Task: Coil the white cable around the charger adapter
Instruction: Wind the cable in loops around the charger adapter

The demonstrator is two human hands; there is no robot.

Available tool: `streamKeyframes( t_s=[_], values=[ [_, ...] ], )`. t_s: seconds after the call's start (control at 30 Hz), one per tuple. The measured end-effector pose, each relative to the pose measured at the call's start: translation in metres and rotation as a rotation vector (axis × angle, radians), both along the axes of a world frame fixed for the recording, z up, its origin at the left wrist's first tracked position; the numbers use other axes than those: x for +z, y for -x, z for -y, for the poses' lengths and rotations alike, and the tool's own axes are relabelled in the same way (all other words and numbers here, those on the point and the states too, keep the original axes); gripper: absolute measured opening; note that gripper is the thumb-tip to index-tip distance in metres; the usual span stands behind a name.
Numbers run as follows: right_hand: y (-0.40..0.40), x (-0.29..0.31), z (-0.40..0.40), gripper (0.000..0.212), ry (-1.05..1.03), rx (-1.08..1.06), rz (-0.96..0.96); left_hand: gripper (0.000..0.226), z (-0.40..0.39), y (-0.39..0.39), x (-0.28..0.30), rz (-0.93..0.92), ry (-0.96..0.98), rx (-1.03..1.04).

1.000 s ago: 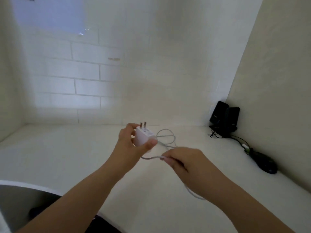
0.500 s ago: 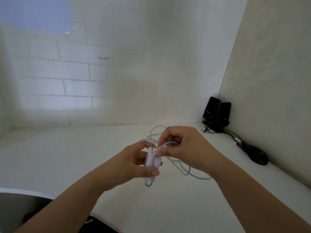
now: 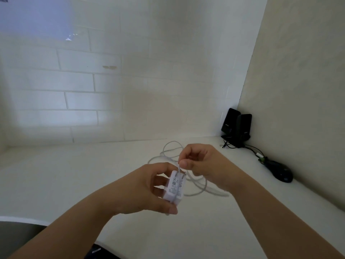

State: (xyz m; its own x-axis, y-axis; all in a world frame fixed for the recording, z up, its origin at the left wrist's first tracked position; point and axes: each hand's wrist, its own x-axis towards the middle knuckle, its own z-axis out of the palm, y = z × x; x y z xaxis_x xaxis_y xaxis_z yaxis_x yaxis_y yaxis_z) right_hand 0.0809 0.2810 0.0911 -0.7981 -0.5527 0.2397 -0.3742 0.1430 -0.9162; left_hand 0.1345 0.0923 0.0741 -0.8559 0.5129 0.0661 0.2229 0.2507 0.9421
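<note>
Two hands, one charger above the counter

One strand of white cable (image 3: 194,186) crosses the charger adapter (image 3: 174,186), clamped in the left hand (image 3: 147,189). Right hand (image 3: 202,161) pinches cable above. White counter (image 3: 74,174), tiled wall (image 3: 74,86); black speakers (image 3: 236,126), mouse (image 3: 281,172) cornered.

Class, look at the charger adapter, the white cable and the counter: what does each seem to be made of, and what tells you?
Charger adapter: likely hard moulded plastic, smooth white, with printed markings on its face. White cable: probably flexible rubbery or plastic sheathing, since it bends into loose loops. Counter: a smooth, pale, matte slab, possibly stone or laminate; the picture leaves that open.
</note>
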Motion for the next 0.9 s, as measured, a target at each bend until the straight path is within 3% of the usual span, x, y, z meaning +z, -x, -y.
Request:
streamKeyframes(
  t_s=[0.17, 0.23, 0.37, 0.53, 0.67, 0.8, 0.9],
  values=[
    [-0.004, -0.029, 0.009, 0.013, 0.273, -0.034, 0.228, 0.058, -0.006, -0.001, 0.002, -0.047, -0.184, 0.167],
    [-0.008, -0.036, 0.012, 0.018, 0.285, -0.074, 0.238, 0.063, -0.006, 0.001, -0.001, -0.048, -0.24, 0.217],
    [-0.018, -0.046, 0.023, 0.026, 0.079, -0.132, 0.098, 0.045, -0.002, 0.008, -0.005, -0.098, -0.277, 0.275],
    [-0.025, -0.052, 0.036, 0.048, -0.174, -0.111, -0.064, 0.016, 0.007, 0.024, -0.013, -0.019, -0.436, 0.301],
    [-0.022, -0.057, 0.034, 0.043, -0.245, -0.123, -0.164, 0.052, 0.009, 0.031, -0.012, 0.134, -0.804, 0.226],
    [-0.026, -0.069, 0.036, 0.043, -0.587, -0.128, -0.29, 0.028, 0.008, 0.034, 0.001, 0.15, -0.985, 0.423],
    [-0.032, -0.065, 0.038, 0.047, -0.828, -0.119, -0.353, 0.031, 0.009, 0.039, 0.003, 0.173, -1.048, 0.528]
  ],
)
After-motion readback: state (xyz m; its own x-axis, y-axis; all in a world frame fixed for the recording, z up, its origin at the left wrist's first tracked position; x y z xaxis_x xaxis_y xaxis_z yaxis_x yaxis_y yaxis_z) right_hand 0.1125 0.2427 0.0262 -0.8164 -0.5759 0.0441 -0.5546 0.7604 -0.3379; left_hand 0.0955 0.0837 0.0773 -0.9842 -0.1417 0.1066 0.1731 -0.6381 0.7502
